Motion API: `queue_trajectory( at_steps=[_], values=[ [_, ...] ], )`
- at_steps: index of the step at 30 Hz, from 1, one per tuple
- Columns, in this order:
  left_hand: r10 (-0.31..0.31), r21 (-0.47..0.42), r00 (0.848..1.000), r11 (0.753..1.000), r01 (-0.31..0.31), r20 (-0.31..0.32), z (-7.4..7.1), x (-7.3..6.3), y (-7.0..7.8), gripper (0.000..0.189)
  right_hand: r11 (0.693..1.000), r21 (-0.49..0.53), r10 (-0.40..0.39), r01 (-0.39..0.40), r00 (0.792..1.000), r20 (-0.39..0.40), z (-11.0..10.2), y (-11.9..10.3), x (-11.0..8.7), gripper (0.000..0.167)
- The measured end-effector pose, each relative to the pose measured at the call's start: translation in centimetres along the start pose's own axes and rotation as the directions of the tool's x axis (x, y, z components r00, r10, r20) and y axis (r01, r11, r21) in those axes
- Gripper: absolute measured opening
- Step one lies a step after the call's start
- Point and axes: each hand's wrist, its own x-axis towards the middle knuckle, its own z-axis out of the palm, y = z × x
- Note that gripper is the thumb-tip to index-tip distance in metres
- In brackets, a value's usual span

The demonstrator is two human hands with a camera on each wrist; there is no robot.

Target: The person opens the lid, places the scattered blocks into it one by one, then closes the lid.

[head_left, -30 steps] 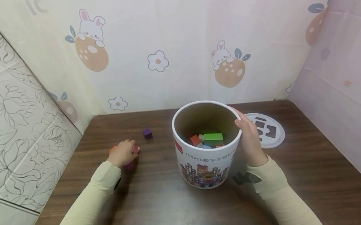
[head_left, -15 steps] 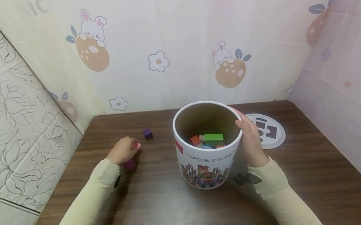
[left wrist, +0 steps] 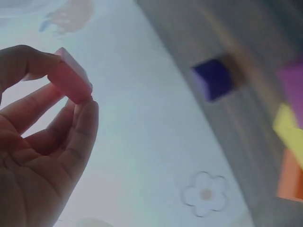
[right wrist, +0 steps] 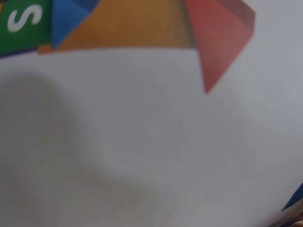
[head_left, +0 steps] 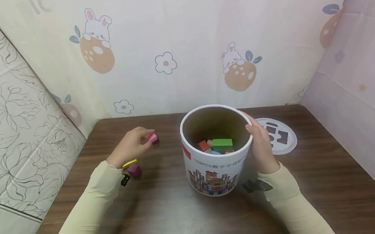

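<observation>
Held between thumb and fingertips, a small pink block [head_left: 151,136] is in my left hand [head_left: 127,147], raised in the left wrist view, where the pink block [left wrist: 71,78] shows one long side. Behind it in the head view, a dark purple cube [head_left: 156,140] is partly covered; the left wrist view shows that purple cube [left wrist: 213,79] apart from the hand. My right hand [head_left: 261,147] grips the right rim of a white bucket [head_left: 191,161] printed with a block castle. Inside lie a green block [head_left: 222,144], a red block [head_left: 203,145] and others.
Near my left wrist, a yellow block [head_left: 129,163] and a magenta block [head_left: 134,170] lie on the brown table [head_left: 170,224]. An orange block [left wrist: 292,177] shows in the left wrist view. Behind my right hand lies a white lid [head_left: 288,145] with cut-out shapes. A patterned curtain [head_left: 191,86] hangs behind.
My left hand has lifted the pink block and carried it back and right toward the purple cube, uncovering the yellow block. My right hand and the bucket have stayed put.
</observation>
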Motion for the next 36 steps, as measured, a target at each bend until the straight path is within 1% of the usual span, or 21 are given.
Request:
queue_trajectory(
  at_steps=[3, 6, 8, 11, 13, 15, 18, 21, 26, 27, 28, 30, 33, 36],
  values=[
    [0.019, -0.040, 0.999, 0.999, -0.021, -0.040, -0.8, 0.2, 1.3, 0.041, 1.000, 0.005, -0.002, 0.002, 1.000, 0.001, 0.0, 0.0, 0.0, 0.047],
    [0.065, -0.059, 0.994, 0.996, -0.070, -0.093, -1.3, 0.4, 2.6, 0.042, 1.000, 0.002, 0.001, -0.001, 1.000, 0.002, 0.0, 0.0, 0.0, 0.048],
    [0.107, -0.069, 0.985, 0.991, -0.118, -0.136, -1.6, 0.6, 3.6, 0.042, 1.000, 0.003, 0.000, -0.001, 1.000, 0.002, 0.0, 0.0, 0.0, 0.047],
    [0.166, -0.088, 0.965, 0.979, -0.187, -0.203, -1.7, 0.8, 5.3, 0.041, 1.000, 0.002, -0.003, 0.003, 1.000, 0.002, -0.1, -0.1, 0.0, 0.047],
    [0.191, -0.111, 0.954, 0.969, -0.221, -0.232, -1.7, 1.0, 6.4, 0.041, 1.000, 0.000, -0.006, 0.006, 1.000, 0.003, -0.1, -0.1, 0.0, 0.047],
    [0.207, -0.135, 0.947, 0.960, -0.245, -0.244, -1.6, 1.1, 7.5, 0.040, 1.000, -0.003, -0.006, 0.006, 1.000, 0.005, -0.1, -0.1, 0.1, 0.047],
    [0.235, -0.171, 0.943, 0.945, -0.278, -0.236, -1.4, 1.4, 8.9, 0.040, 1.000, -0.009, -0.005, 0.005, 1.000, 0.008, -0.1, -0.1, 0.1, 0.047],
    [0.274, -0.187, 0.937, 0.930, -0.315, -0.215, -1.1, 2.0, 10.0, 0.041, 1.000, -0.011, -0.007, 0.007, 1.000, 0.009, -0.2, 0.0, 0.1, 0.047],
    [0.356, -0.186, 0.916, 0.902, -0.388, -0.186, -0.4, 3.2, 11.7, 0.042, 1.000, -0.012, -0.016, 0.016, 1.000, 0.002, -0.2, 0.1, 0.1, 0.047],
    [0.364, -0.188, 0.914, 0.899, -0.394, -0.177, -0.3, 3.4, 12.1, 0.042, 1.000, -0.016, -0.017, 0.017, 1.000, 0.000, -0.2, 0.1, 0.1, 0.047],
    [0.369, -0.195, 0.914, 0.897, -0.397, -0.166, -0.1, 3.6, 12.5, 0.042, 1.000, -0.020, -0.017, 0.017, 1.000, -0.003, -0.2, 0.1, 0.1, 0.047],
    [0.368, -0.215, 0.919, 0.895, -0.391, -0.141, 0.3, 4.0, 13.1, 0.043, 0.999, -0.029, -0.012, 0.012, 1.000, -0.006, -0.2, 0.1, 0.1, 0.047],
    [0.351, -0.239, 0.931, 0.900, -0.365, -0.102, 0.8, 4.6, 13.9, 0.044, 0.999, -0.046, -0.001, 0.001, 1.000, -0.007, -0.2, 0.0, 0.0, 0.048],
    [0.349, -0.249, 0.934, 0.901, -0.356, -0.074, 1.2, 5.2, 14.5, 0.044, 0.998, -0.062, 0.009, -0.009, 1.000, -0.004, -0.2, -0.1, 0.0, 0.048]
  ],
)
